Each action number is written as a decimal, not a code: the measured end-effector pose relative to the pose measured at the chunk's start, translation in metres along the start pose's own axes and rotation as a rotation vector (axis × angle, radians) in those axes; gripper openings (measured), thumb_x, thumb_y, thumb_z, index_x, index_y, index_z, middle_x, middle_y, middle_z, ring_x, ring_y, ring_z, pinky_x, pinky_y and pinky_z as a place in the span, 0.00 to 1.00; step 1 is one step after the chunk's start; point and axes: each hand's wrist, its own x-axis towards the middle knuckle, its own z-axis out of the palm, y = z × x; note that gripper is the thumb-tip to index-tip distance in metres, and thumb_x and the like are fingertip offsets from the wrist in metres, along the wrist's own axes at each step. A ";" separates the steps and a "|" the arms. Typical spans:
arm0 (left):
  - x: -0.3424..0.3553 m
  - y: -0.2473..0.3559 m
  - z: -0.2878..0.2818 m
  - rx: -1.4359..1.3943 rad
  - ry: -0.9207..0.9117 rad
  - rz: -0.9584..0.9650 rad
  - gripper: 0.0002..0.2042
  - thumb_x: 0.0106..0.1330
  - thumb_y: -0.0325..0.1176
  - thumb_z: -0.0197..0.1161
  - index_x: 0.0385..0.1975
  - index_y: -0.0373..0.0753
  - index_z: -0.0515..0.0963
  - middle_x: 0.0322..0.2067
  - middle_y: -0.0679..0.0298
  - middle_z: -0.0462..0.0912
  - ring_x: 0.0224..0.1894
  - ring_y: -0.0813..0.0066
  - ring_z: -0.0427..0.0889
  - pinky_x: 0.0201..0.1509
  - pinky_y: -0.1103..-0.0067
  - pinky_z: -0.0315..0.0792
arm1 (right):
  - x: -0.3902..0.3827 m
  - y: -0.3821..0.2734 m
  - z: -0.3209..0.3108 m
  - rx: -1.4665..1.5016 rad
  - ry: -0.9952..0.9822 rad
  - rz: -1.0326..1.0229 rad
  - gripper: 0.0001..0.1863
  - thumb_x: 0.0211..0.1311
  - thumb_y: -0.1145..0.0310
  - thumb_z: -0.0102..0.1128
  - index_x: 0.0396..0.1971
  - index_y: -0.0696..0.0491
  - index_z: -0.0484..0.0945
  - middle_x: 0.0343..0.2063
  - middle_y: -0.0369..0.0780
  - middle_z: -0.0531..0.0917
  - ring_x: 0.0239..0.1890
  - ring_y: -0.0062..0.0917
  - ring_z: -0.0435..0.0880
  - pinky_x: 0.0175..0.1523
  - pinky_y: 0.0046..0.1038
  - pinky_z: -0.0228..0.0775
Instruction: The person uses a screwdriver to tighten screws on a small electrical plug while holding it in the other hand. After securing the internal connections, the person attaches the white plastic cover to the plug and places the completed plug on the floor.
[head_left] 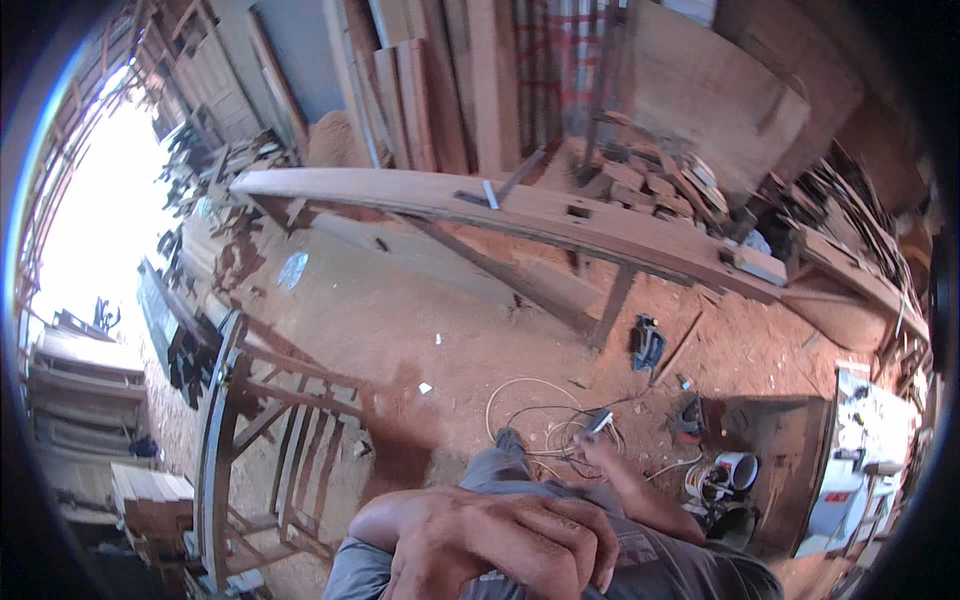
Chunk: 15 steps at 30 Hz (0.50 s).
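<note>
My left hand (520,535) is large and close in front of my body at the lower middle. Its fingers bend downward and lie close together; whatever is under them is hidden. Farther out to the right, my right hand (597,450) reaches low over the ground beside my leg. It is closed on a small flat pale object (601,420) with a dark edge, whose kind I cannot make out. Just below and around that hand lie loops of pale and dark cable (545,385) on the sandy floor.
A long wooden workbench (420,198) spans the far side, with a wooden block (758,264) at its right. A blue power tool (647,345) lies on the floor. A wooden frame (240,430) stands left. Right are tins (738,470) and an open wooden box (785,470).
</note>
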 end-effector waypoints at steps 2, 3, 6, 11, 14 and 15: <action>-0.001 0.020 -0.029 0.092 -0.030 0.047 0.22 0.68 0.64 0.59 0.46 0.56 0.88 0.31 0.56 0.79 0.31 0.67 0.75 0.43 0.64 0.71 | 0.048 -0.096 0.000 -0.290 -0.004 -0.201 0.18 0.73 0.55 0.58 0.34 0.57 0.81 0.25 0.35 0.84 0.25 0.20 0.81 0.31 0.27 0.72; -0.003 0.024 -0.045 0.143 -0.092 0.120 0.23 0.68 0.65 0.59 0.47 0.56 0.88 0.31 0.55 0.80 0.31 0.66 0.75 0.43 0.63 0.71 | 0.074 -0.132 0.001 -0.078 -0.029 -0.234 0.20 0.72 0.53 0.59 0.33 0.57 0.81 0.23 0.35 0.82 0.25 0.20 0.79 0.30 0.27 0.71; -0.007 0.053 -0.087 0.262 -0.085 0.113 0.30 0.62 0.70 0.60 0.46 0.50 0.86 0.33 0.53 0.80 0.33 0.62 0.76 0.46 0.57 0.72 | 0.103 -0.291 -0.016 -0.150 0.131 -0.544 0.20 0.71 0.50 0.61 0.34 0.54 0.81 0.22 0.33 0.80 0.23 0.18 0.74 0.30 0.27 0.68; -0.066 0.086 -0.142 0.719 0.275 -0.219 0.25 0.66 0.60 0.63 0.47 0.44 0.83 0.37 0.56 0.81 0.39 0.55 0.80 0.49 0.54 0.73 | 0.186 -0.502 -0.050 -0.261 0.373 -0.808 0.17 0.68 0.53 0.64 0.38 0.54 0.85 0.27 0.43 0.86 0.29 0.30 0.84 0.39 0.33 0.75; -0.099 0.102 -0.169 1.187 0.508 -0.669 0.22 0.65 0.54 0.68 0.51 0.45 0.82 0.41 0.54 0.81 0.45 0.51 0.81 0.53 0.59 0.73 | 0.268 -0.567 -0.059 -0.495 0.387 -0.853 0.16 0.67 0.56 0.64 0.42 0.53 0.86 0.34 0.48 0.88 0.35 0.39 0.88 0.43 0.37 0.77; -0.106 0.104 -0.184 1.314 0.529 -0.792 0.23 0.63 0.53 0.71 0.50 0.44 0.82 0.41 0.55 0.82 0.46 0.52 0.81 0.54 0.60 0.73 | 0.300 -0.582 -0.066 -0.607 0.372 -0.853 0.16 0.66 0.57 0.64 0.43 0.53 0.86 0.36 0.50 0.88 0.36 0.41 0.89 0.43 0.38 0.78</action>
